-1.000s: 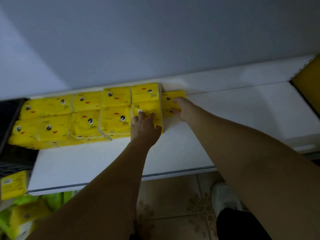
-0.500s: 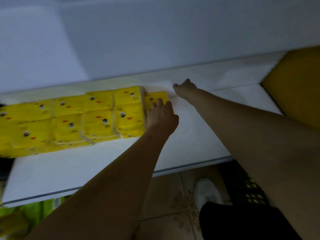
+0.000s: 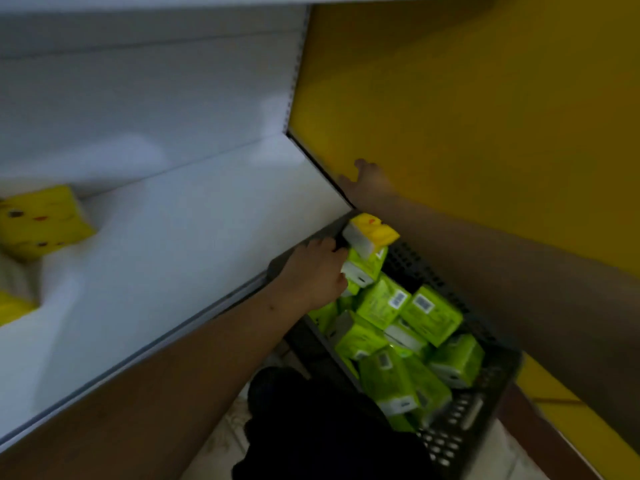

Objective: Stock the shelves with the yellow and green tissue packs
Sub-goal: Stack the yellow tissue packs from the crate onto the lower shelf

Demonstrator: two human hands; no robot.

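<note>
Basket: dark, perforated, on floor below white shelf, heaped with green tissue packs. Yellow tissue pack on top at far end, just beyond fingertips of left hand; fingers curled, grasp unclear. Right hand spread flat against yellow panel. Stocked yellow packs on shelf, far left.

left hand in basket, green packs

yellow packs blurred, cut off at left edge — left hand fingertips hidden behind packs
</note>
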